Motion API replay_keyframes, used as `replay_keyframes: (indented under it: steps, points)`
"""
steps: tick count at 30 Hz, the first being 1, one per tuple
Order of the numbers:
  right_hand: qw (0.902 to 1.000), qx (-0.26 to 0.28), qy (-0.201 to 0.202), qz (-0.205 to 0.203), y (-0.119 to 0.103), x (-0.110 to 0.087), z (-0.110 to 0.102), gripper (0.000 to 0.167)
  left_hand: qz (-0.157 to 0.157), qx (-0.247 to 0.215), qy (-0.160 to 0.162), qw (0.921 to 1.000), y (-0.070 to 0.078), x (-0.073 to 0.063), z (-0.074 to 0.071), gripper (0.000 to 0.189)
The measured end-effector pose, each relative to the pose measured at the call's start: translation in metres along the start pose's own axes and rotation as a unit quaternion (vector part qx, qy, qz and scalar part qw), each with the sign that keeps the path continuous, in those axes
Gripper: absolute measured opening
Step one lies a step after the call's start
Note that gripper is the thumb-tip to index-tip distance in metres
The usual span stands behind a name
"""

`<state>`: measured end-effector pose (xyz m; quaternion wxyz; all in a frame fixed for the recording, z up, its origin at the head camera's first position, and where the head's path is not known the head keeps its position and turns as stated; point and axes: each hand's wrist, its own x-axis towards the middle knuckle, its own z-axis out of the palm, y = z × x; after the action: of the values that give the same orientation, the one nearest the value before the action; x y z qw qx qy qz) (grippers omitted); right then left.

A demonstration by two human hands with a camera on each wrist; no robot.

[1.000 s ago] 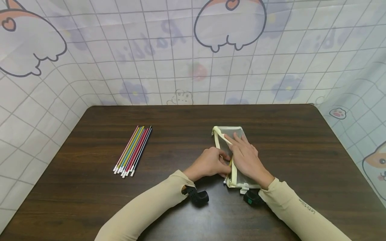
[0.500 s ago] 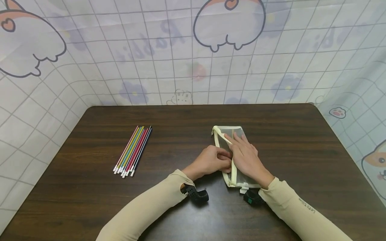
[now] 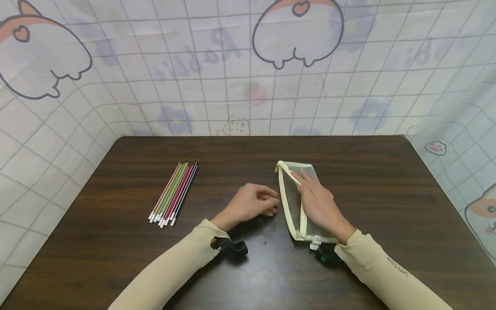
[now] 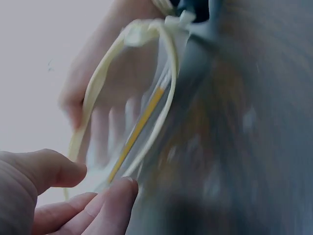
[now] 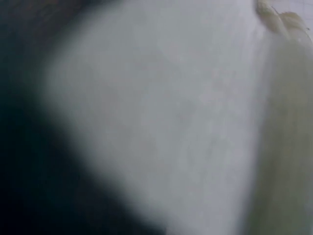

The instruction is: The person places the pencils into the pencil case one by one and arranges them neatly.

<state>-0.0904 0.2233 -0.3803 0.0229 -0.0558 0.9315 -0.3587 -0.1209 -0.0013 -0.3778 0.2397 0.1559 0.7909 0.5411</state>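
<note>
A translucent pencil pouch [image 3: 292, 211] with a pale yellow zipper edge lies on the table, its mouth gaping to the left. Over its upper side lies my right hand [image 3: 319, 204], holding that layer up by the zipper edge; its thumb is partly hidden. Left of the mouth is my left hand [image 3: 252, 202], fingers loosely bent and holding nothing. In the left wrist view, a yellow pencil [image 4: 139, 127] lies inside the pouch, and the left thumb and fingertips are apart. A row of several coloured pencils [image 3: 174, 193] with white erasers lies farther left. The right wrist view is blurred.
The dark wooden table [image 3: 224, 159] carries the pouch and pencils. A patterned cloth [image 3: 209, 90] hangs along its back and sides. Each wrist wears a black camera, such as the left wrist camera [image 3: 234, 249], close above the tabletop.
My left hand has drawn out of the pouch's mouth and moved left, its fingers now free of the yellow pencil, which stays inside. My right hand has kept its place on the pouch.
</note>
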Motion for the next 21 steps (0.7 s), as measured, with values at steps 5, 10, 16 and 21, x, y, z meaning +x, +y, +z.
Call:
replay_keyframes:
  steps: [5,10,16,21]
  points:
    - [0.9999,0.008,0.012,-0.007,0.001,0.0,0.003,0.052,0.002,0.042,0.053,0.9977,-0.01,-0.012,-0.032,0.031]
    - [0.9999,0.006,0.014,-0.003,0.001,-0.001,0.004,0.051,-0.008,0.061,0.101,0.993,-0.018,-0.026,-0.071,0.034]
    - [0.9999,0.005,0.013,0.0,0.0,-0.001,0.005,0.051,-0.024,0.081,0.153,0.9847,-0.026,-0.046,-0.118,0.038]
    - [1.0,-0.001,0.009,0.003,-0.001,-0.001,0.006,0.051,-0.039,0.097,0.193,0.9757,-0.035,-0.065,-0.156,0.045]
